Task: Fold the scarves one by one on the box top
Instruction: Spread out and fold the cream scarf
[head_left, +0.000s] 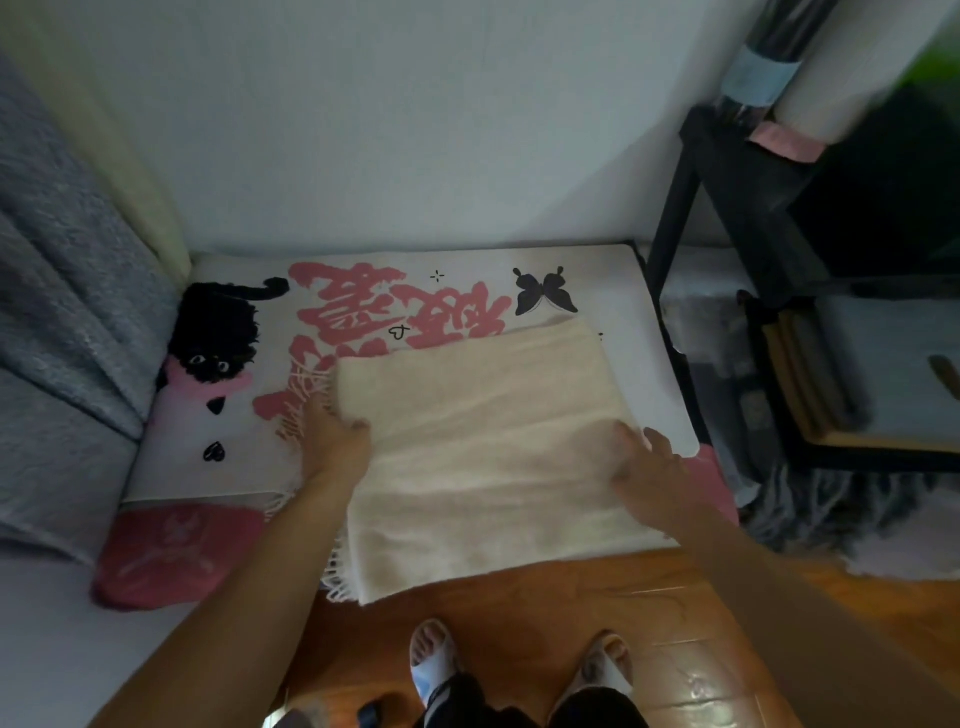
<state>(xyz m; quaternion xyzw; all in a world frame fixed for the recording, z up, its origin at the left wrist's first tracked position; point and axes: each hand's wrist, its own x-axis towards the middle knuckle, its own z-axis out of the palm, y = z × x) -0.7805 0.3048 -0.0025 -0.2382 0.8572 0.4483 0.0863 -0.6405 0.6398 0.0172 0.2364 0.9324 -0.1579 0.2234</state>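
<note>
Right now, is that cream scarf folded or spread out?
Folded: the cream scarf lies doubled in layers, fringe poking out at its left edge.

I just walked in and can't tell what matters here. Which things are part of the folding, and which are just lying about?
Part of the job:
cream scarf
box top
left hand
right hand

Just lying about:
grey blanket
black shelf
rolled mat
slippers

I see the box top (639, 332) (white, pink print) — a cream scarf (483, 441) lies across it, overhanging the front.
</note>
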